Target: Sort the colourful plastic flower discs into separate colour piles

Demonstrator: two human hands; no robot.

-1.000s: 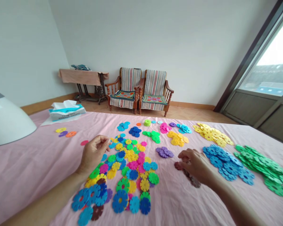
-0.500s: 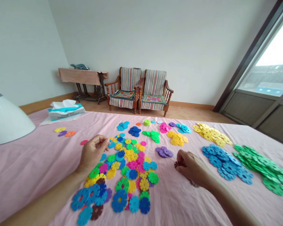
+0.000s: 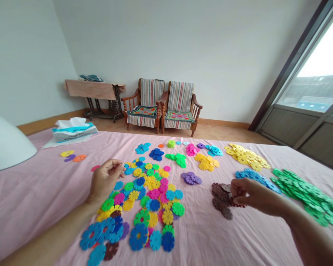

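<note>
My left hand is closed in a pinch beside the upper left of a mixed-colour spread of notched plastic discs; whatever it pinches is too small to make out. My right hand has its fingers curled at the right side of a pile of dark brown discs, and anything between them is hidden. Left of the brown pile is a small purple pile. Large blue discs lie at the near end of the mixed spread.
Blue, green and yellow disc piles lie at right, smaller piles along the back. A tissue pack and a white rounded object stand at left. Two chairs are beyond the table.
My right hand has moved right, from over the brown pile to its right side, uncovering most of it. My left hand keeps its pinch by the mixed discs. The view has shifted slightly.
</note>
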